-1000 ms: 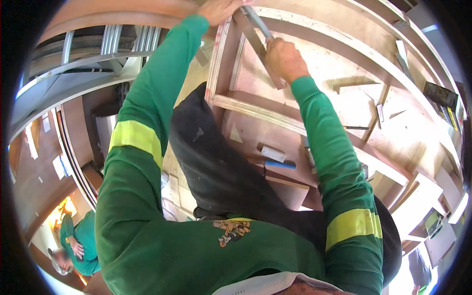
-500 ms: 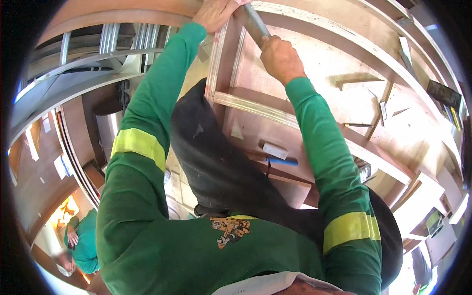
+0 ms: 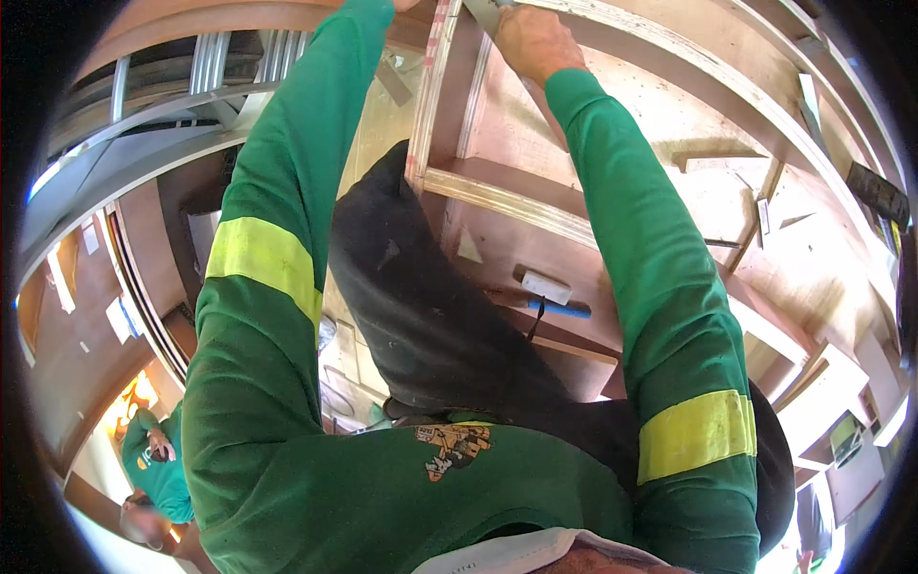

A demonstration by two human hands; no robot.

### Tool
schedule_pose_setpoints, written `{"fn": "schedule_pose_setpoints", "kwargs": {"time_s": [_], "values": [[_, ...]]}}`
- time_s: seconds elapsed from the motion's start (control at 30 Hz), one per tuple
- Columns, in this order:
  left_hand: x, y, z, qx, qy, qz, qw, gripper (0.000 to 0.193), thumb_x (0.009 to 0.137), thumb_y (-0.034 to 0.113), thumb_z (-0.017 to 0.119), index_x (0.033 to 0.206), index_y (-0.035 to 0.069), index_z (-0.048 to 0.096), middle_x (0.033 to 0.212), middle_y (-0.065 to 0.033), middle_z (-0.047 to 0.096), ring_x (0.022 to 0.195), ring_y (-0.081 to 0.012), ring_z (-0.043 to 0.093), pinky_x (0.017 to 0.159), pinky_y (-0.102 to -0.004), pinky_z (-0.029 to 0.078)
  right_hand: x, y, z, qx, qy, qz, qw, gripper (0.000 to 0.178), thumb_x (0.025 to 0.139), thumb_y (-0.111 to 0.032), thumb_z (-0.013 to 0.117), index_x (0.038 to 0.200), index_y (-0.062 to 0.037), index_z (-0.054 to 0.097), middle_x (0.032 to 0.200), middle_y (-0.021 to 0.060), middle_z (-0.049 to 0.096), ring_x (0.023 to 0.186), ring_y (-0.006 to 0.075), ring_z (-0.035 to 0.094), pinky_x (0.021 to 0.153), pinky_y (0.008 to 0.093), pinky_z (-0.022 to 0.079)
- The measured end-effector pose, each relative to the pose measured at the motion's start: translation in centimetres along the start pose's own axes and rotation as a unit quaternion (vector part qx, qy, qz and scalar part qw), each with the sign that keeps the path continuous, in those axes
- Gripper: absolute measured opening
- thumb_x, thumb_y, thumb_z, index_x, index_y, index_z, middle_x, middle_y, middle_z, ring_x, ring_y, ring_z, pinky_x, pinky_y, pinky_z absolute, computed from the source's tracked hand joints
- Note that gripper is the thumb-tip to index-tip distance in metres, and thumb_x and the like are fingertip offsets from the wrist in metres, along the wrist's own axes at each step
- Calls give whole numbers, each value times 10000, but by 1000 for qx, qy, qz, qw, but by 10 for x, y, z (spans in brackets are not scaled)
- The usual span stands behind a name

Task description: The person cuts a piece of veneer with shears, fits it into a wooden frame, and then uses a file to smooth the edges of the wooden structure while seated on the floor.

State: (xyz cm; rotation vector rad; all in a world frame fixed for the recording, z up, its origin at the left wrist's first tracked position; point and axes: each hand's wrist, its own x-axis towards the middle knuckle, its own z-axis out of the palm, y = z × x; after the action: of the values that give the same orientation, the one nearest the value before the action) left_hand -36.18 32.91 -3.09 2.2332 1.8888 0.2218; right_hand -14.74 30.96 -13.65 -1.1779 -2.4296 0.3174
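Note:
My right hand (image 3: 537, 43) is closed at the top edge, beside a corner of the wooden frame (image 3: 516, 196). A short piece of a grey tube-like tool (image 3: 504, 3) shows at its fingers; the rest is hidden or out of view. Of my left hand (image 3: 406, 4) only a sliver shows at the top edge, left of the frame's upright strip, and its fingers cannot be seen. Both arms reach forward in green sleeves with yellow bands. My dark-clad knee (image 3: 392, 239) rests against the frame's near left corner.
Inside the framework lie a white block (image 3: 546, 287), a blue-handled tool (image 3: 559, 308) and a loose wood strip (image 3: 724, 164). A dark box-like item (image 3: 878, 194) sits at the far right. Metal ladder-like rails (image 3: 210, 62) stand left. Another person (image 3: 158, 469) in green is at the lower left.
Both hands have moved forward, up toward the top edge. The left hand has nearly left the picture, and less of the grey tube-like tool shows.

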Motion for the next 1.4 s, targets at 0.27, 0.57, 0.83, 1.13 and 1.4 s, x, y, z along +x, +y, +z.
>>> {"fn": "schedule_pose_setpoints", "kwargs": {"time_s": [0.27, 0.57, 0.83, 1.13, 1.4], "values": [[-102, -11, 31, 18, 74, 4, 997, 544, 1056, 505, 244, 1390, 232, 575, 1497, -61, 470, 1440, -358, 315, 1184, -491, 212, -56, -41, -47, 118, -198, 26, 973, 375, 1002, -279, 439, 912, 25, 639, 887, 259, 699, 810, 441, 703, 766, 509, 578], [-85, 47, 24, -67, 183, -73, 978, 620, 1020, 519, 337, 1535, 173, 347, 1583, -113, 345, 1483, -379, 232, 1189, -546, 113, -70, -5, -154, 182, -238, 150, 942, 389, 1005, -286, 422, 1023, 65, 589, 929, 318, 671, 900, 479, 664, 828, 542, 537], [-103, 74, 61, -22, 70, -160, 984, 720, 972, 565, 453, 1520, 108, 354, 1609, -128, 275, 1479, -401, 220, 1179, -580, 154, -102, 30, -161, 162, -122, 215, 955, 482, 993, -229, 467, 1388, 34, 382, 908, 349, 657, 863, 519, 642, 782, 571, 507], [-158, 118, 42, -147, 30, -235, 960, 712, 961, 466, 512, 1521, 75, 315, 1577, -170, 322, 1467, -381, 263, 1163, -600, 187, 3, -49, -86, 140, -92, 220, 961, 610, 945, -209, 454, 1527, -93, 309, 994, 317, 675, 988, 481, 646, 931, 541, 490], [-168, 96, 42, -150, 3, -269, 951, 674, 969, 399, 495, 1533, 93, 292, 1585, -179, 298, 1457, -364, 294, 1130, -626, 226, -77, -101, -63, 54, -121, 130, 983, 749, 915, -107, 491, 1553, 5, 114, 839, 291, 666, 743, 443, 680, 677, 529, 555]]}}
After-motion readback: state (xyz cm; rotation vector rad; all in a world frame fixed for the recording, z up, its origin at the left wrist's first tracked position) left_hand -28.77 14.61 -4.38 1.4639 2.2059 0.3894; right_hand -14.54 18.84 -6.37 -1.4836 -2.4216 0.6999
